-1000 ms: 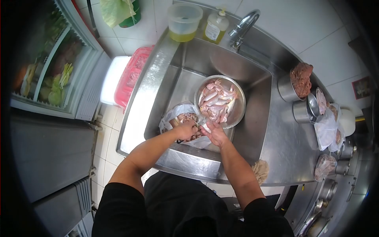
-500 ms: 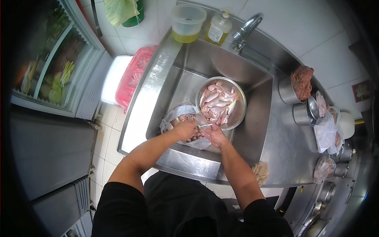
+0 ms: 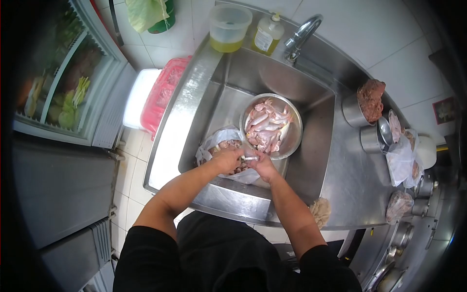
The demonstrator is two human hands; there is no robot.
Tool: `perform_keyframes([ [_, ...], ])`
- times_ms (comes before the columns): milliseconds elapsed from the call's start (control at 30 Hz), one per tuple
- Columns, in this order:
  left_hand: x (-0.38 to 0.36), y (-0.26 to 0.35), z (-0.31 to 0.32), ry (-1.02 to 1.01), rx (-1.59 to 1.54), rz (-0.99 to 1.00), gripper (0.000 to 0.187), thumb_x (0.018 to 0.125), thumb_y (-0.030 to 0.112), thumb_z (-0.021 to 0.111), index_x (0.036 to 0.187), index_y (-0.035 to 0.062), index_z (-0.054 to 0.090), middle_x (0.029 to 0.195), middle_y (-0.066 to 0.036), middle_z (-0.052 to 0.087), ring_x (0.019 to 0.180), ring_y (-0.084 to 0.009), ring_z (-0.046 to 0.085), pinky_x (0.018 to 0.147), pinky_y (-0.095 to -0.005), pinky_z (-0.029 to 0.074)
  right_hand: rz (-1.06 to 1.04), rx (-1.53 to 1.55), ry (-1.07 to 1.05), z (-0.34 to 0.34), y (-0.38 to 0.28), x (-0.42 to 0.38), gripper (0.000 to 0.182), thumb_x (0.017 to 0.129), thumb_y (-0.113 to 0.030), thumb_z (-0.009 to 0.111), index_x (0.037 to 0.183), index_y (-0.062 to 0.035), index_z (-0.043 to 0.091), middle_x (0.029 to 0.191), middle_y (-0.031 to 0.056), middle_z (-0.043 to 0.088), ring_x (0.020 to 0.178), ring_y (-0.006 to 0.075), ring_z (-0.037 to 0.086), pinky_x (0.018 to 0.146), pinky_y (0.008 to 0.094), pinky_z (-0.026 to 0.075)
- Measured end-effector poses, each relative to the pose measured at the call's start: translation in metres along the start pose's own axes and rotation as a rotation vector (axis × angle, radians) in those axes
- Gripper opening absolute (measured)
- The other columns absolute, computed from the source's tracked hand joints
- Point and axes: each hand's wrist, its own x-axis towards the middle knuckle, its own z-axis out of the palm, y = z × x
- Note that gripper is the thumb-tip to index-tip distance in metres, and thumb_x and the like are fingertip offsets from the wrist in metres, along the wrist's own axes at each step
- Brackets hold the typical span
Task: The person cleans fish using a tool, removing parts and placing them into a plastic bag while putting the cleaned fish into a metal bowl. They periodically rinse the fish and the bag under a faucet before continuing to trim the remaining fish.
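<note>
Over the front of the steel sink, my left hand [image 3: 227,161] has its fingers closed at the edge of a white plastic bag [image 3: 210,142] holding dark pinkish pieces. What those fingers grip is too small to tell. Close on its right, my right hand [image 3: 263,165] is closed around a small pale, shiny item that I cannot make out. Just beyond both hands, a round steel bowl [image 3: 297,140] of small pink fish [image 3: 267,127] stands in the sink.
A plastic tub [image 3: 228,29] of yellow liquid, a soap bottle [image 3: 268,35] and a faucet [image 3: 304,36] line the sink's back. Pots [image 3: 353,111] with meat [image 3: 371,100] stand at right, a cloth [image 3: 321,212] at the front edge, a red crate [image 3: 163,95] at left.
The pale item between my hands has turned slightly, and my right hand's fingers have shifted a little around it. The bowl and bag stay in place.
</note>
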Motion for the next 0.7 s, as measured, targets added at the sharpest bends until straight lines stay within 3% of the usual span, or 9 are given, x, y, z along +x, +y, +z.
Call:
perform_keyframes([
  [100, 0.003, 0.001, -0.005, -0.022, -0.018, -0.083, 0.039, 0.085, 0.025, 0.065, 0.121, 0.0147, 0.055, 0.111, -0.023, 0.061, 0.103, -0.0391, 0.059, 0.087, -0.0477, 0.048, -0.022, -0.029, 0.034, -0.003, 0.007, 0.003, 0.051, 0.08, 0.002, 0.061, 0.13, 0.0009, 0.051, 0.103, 0.0068, 0.064, 0.085, 0.0123, 0.06, 0.075, 0.027, 0.05],
  [200, -0.003, 0.002, -0.003, -0.042, -0.046, 0.067, 0.041, 0.085, 0.023, 0.064, 0.123, 0.0131, 0.054, 0.113, -0.023, 0.06, 0.105, -0.0387, 0.059, 0.087, -0.0467, 0.048, -0.043, -0.203, 0.134, 0.001, 0.001, -0.004, 0.052, 0.082, 0.001, 0.06, 0.133, -0.0001, 0.05, 0.103, 0.006, 0.063, 0.083, 0.0128, 0.059, 0.074, 0.0263, 0.049],
  [300, 0.002, -0.004, -0.011, -0.022, -0.132, -0.163, 0.04, 0.089, 0.03, 0.059, 0.126, 0.0152, 0.053, 0.123, -0.02, 0.058, 0.117, -0.0366, 0.054, 0.097, -0.0439, 0.044, 0.008, -0.091, 0.06, -0.001, -0.008, -0.005, 0.05, 0.086, -0.004, 0.056, 0.135, -0.0017, 0.048, 0.105, 0.0077, 0.063, 0.086, 0.0167, 0.062, 0.076, 0.0272, 0.05],
  [400, 0.005, -0.009, -0.017, 0.03, -0.354, -0.328, 0.043, 0.09, 0.028, 0.059, 0.129, 0.0115, 0.051, 0.118, -0.022, 0.06, 0.108, -0.0375, 0.059, 0.09, -0.0439, 0.047, 0.094, 0.494, 0.166, 0.008, -0.045, -0.023, 0.039, 0.093, -0.012, 0.051, 0.13, -0.0029, 0.049, 0.108, 0.0097, 0.063, 0.094, 0.0215, 0.063, 0.081, 0.0323, 0.054],
  [533, -0.002, -0.001, -0.022, -0.036, -0.434, -0.256, 0.044, 0.092, 0.032, 0.057, 0.129, 0.0097, 0.051, 0.121, -0.021, 0.058, 0.113, -0.0364, 0.056, 0.093, -0.0417, 0.045, 0.223, 0.924, 0.147, -0.001, -0.051, -0.015, 0.037, 0.093, -0.02, 0.048, 0.124, 0.0006, 0.052, 0.101, 0.013, 0.065, 0.082, 0.0237, 0.065, 0.071, 0.032, 0.056],
  [600, -0.002, 0.006, -0.019, 0.012, -0.462, -0.15, 0.044, 0.091, 0.033, 0.057, 0.127, 0.0086, 0.052, 0.121, -0.021, 0.058, 0.115, -0.0355, 0.055, 0.094, -0.041, 0.044, 0.267, 0.915, -0.026, -0.004, -0.051, -0.019, 0.037, 0.093, -0.022, 0.045, 0.122, 0.0003, 0.052, 0.101, 0.012, 0.066, 0.082, 0.0234, 0.066, 0.069, 0.0314, 0.055],
  [633, -0.006, 0.013, -0.023, 0.083, -0.437, -0.076, 0.041, 0.094, 0.033, 0.053, 0.125, 0.0069, 0.048, 0.117, -0.024, 0.061, 0.112, -0.04, 0.057, 0.093, -0.0453, 0.044, 0.289, 0.91, -0.111, -0.006, -0.05, -0.021, 0.038, 0.093, -0.024, 0.044, 0.122, 0.0002, 0.052, 0.101, 0.0116, 0.067, 0.082, 0.0233, 0.066, 0.069, 0.0311, 0.055],
  [700, -0.001, 0.009, -0.016, 0.118, -0.415, -0.024, 0.04, 0.094, 0.032, 0.052, 0.125, 0.007, 0.049, 0.115, -0.023, 0.061, 0.112, -0.0397, 0.057, 0.093, -0.045, 0.044, 0.314, 0.834, -0.15, -0.008, -0.046, -0.021, 0.039, 0.094, -0.026, 0.043, 0.122, -0.0008, 0.053, 0.099, 0.0109, 0.067, 0.08, 0.0223, 0.065, 0.068, 0.0309, 0.054],
])
